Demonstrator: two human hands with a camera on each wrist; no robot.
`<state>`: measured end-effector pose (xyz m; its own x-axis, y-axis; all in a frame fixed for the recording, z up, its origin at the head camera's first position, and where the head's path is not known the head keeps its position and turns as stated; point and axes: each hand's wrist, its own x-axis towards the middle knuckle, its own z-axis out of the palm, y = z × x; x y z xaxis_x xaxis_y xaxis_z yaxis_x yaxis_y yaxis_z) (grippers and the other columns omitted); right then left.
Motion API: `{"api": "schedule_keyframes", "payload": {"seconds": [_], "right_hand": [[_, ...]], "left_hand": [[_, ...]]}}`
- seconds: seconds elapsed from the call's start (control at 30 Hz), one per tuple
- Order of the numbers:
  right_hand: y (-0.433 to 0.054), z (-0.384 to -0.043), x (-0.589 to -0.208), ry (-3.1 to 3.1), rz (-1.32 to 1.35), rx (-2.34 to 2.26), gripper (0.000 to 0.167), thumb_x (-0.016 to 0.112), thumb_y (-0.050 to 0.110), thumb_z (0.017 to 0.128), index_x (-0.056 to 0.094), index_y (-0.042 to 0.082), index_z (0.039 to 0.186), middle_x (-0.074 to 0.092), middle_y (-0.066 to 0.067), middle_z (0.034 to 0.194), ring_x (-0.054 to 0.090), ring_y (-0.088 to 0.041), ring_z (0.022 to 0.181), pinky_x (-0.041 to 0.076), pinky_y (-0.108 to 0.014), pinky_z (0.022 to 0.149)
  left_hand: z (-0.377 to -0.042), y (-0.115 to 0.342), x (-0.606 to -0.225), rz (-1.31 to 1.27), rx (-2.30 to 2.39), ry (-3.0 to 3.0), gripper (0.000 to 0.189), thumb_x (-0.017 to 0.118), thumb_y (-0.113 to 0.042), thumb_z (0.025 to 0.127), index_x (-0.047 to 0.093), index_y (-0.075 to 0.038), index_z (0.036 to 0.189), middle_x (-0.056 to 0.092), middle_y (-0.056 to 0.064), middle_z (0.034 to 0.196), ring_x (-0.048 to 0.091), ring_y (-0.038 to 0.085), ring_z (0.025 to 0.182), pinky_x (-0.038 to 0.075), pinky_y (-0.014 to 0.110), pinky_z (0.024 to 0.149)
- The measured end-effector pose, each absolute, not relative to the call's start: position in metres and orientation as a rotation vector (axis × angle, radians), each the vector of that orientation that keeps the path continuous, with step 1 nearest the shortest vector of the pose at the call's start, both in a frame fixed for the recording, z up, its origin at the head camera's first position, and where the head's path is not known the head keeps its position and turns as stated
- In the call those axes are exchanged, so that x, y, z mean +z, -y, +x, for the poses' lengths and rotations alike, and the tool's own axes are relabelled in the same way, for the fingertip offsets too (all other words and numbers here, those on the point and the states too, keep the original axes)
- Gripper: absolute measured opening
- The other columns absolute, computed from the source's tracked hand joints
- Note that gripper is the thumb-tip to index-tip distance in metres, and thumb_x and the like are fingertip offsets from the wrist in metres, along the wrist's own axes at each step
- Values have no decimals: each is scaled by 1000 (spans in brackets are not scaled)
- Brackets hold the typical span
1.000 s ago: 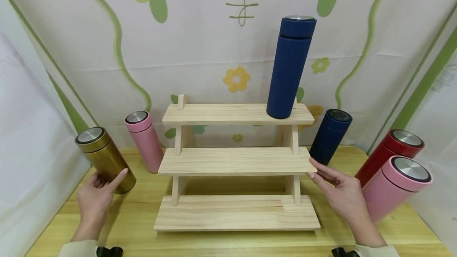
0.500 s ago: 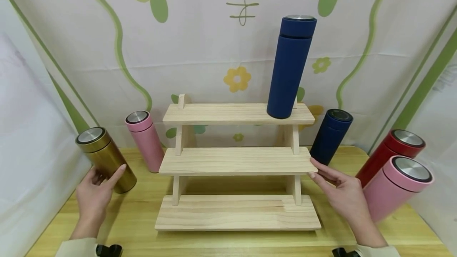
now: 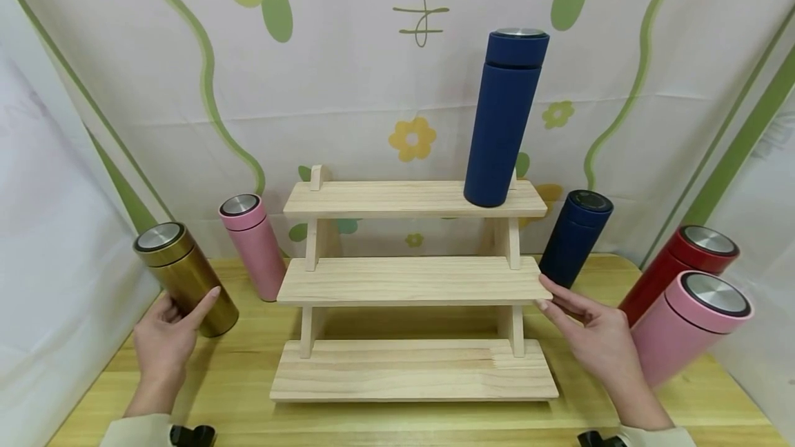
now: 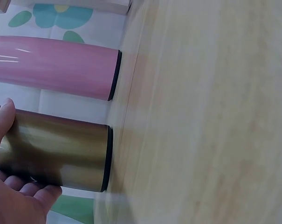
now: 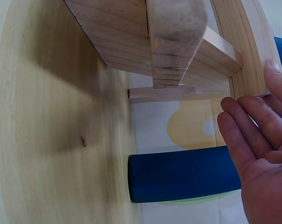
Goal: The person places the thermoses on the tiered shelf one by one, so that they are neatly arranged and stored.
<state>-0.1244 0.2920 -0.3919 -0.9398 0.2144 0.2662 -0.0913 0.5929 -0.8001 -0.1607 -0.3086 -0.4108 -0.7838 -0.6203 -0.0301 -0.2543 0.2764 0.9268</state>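
On the left of the head view, my left hand [image 3: 164,342] grips the lower part of a gold thermos bottle [image 3: 180,274], thumb on the near side. The left wrist view shows the bottle's dark base [image 4: 107,158] at the tabletop, with my fingers [image 4: 46,196] curled under its side. A three-tier wooden display stand [image 3: 410,281] stands in the middle. My right hand [image 3: 602,340] pinches the right end of its middle shelf between thumb and fingers. On the top shelf, toward the right, stands a tall blue thermos bottle [image 3: 506,123].
Behind the gold bottle stands a slim pink bottle [image 3: 253,247]. Right of the stand is a short dark blue bottle [image 3: 574,239]. A red bottle [image 3: 677,267] and a wide pink bottle [image 3: 689,330] stand beside my right forearm. A printed cloth [image 3: 348,88] hangs behind.
My left thumb has shifted slightly up the gold bottle since the earliest frame. The bottles, the stand and my right hand stay in place.
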Motion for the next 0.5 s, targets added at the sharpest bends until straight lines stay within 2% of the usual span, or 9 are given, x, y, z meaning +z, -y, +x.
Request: {"api": "schedule_keyframes", "payload": {"seconds": [0.3,0.5], "right_hand": [[-293,-125,-393,2478,-96,1292,45,79,39,100,71,28,143,74,-9,132,68,19,95,36,-33,43],[-293,-125,-393,2475,-95,1299,45,79,39,100,72,28,143,77,6,125,69,18,94,35,-33,41]], "left_hand": [[-161,309,-411,800,-1512,2229,85,86,-52,90,54,-15,160,58,15,156,59,-15,97,45,-2,73],[-160,309,-409,809,-1530,2228,87,85,-52,90,52,-15,161,57,16,158,61,-11,104,45,-2,74]]}}
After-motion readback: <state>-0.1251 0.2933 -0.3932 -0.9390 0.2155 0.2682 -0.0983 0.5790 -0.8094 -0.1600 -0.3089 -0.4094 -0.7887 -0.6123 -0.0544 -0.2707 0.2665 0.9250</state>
